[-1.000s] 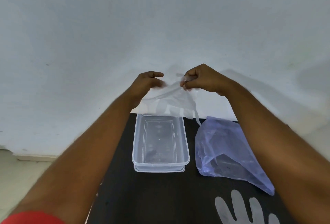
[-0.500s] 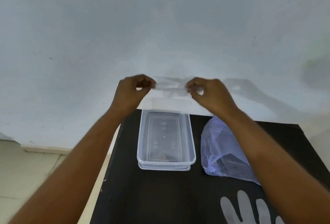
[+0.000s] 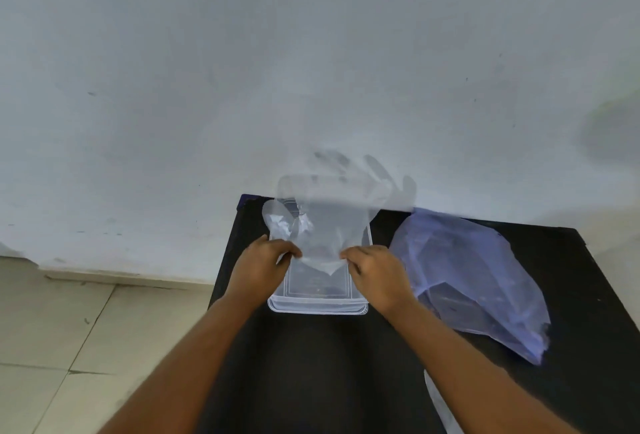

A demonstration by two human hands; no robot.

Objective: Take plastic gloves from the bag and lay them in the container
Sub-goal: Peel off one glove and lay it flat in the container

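Note:
A clear plastic glove (image 3: 329,222) hangs spread over the clear rectangular container (image 3: 318,309) on the black table. My left hand (image 3: 263,267) pinches the glove's cuff on the left side. My right hand (image 3: 375,274) pinches the cuff on the right. The glove's fingers point away from me, reaching past the container's far rim toward the wall. A bluish translucent bag (image 3: 474,274) lies to the right of the container, slumped and partly open.
The black table (image 3: 311,364) stands against a white wall (image 3: 311,70). Another flat plastic glove (image 3: 441,406) lies on the table near my right forearm. Tiled floor (image 3: 62,336) lies left of the table.
Both hands came down from in front of the wall to just above the container. The glove, held stretched between them earlier, now drapes forward over the container.

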